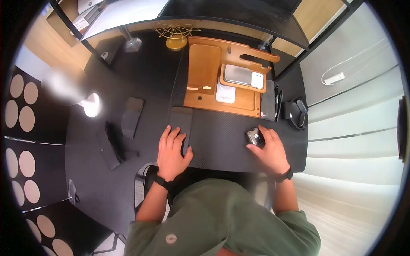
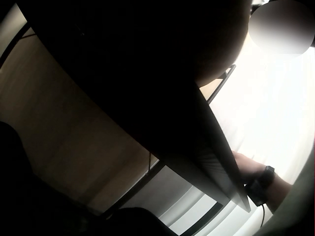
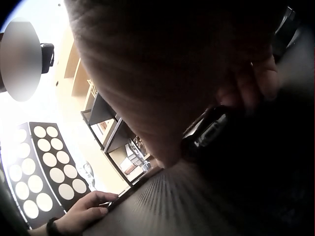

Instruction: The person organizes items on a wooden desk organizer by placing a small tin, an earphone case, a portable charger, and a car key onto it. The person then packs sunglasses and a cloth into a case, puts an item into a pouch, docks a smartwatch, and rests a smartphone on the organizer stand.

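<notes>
On the black desk (image 1: 218,149), my right hand (image 1: 273,151) has its thumb and fingers around a small silver-and-black device (image 1: 255,136) with a pale round spot on top. In the right wrist view the device (image 3: 210,130) is dark and glossy, close to the desk surface under the palm. My left hand (image 1: 172,151) lies palm down with its fingers spread, on the left part of the desk. Beside and partly under it is a flat dark grey rectangular slab (image 1: 183,117). The left wrist view is mostly dark and shows the right hand (image 2: 248,167) beyond the desk edge.
A wooden desk organizer (image 1: 205,64) holds a grey case and white items. A black headset-like object (image 1: 295,113) sits at the right edge, near pens (image 1: 279,104). To the left are a dark case (image 1: 132,117), a black folded stand (image 1: 110,147) and a white lamp base (image 1: 91,105).
</notes>
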Tool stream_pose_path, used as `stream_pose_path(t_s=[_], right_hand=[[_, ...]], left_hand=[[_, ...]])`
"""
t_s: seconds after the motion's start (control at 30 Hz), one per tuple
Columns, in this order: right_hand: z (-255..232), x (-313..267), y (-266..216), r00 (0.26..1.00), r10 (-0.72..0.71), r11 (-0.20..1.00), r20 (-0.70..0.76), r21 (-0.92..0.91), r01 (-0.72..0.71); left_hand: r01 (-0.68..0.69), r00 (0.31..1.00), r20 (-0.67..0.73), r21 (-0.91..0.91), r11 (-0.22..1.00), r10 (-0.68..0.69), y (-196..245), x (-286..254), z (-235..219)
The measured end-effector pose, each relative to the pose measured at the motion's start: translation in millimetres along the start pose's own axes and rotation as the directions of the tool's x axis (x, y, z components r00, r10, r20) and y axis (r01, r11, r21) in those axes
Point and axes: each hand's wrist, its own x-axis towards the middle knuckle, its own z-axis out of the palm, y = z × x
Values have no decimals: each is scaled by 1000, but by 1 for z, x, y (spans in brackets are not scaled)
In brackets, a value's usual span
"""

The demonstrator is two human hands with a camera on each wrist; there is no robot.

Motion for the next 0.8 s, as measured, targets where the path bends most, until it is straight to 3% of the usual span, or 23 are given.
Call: stream_pose_path(t_s=[0.1, 0.13, 0.2, 0.5, 0.67, 0.73, 0.8], right_hand=[[1, -2, -2, 989, -120, 993, -90, -1, 121], [1, -1, -1, 989, -119, 993, -89, -1, 120], [2, 2, 3, 965, -258, 966, -51, -36, 257], [3, 17, -13, 985, -170, 984, 13, 58, 169], [6, 45, -28, 969, -226, 962, 105, 179, 205], [13, 59, -27, 986, -167, 978, -13, 123, 168], [18, 74, -25, 990, -133, 982, -37, 130, 136]], left_hand=[[3, 1000, -2, -3, 1000, -3, -1, -1, 0], [4, 1000, 1, -8, 1000, -4, 0, -1, -1], [-2, 1000, 5, -17, 1000, 2, 0, 1, 0], [-4, 1000, 4, -15, 1000, 4, 0, 0, -1], [-5, 1000, 16, -22, 1000, 6, -2, 0, -2], [-8, 1000, 9, -21, 1000, 8, -3, -1, -1], [-13, 1000, 7, -22, 1000, 14, -4, -2, -1]])
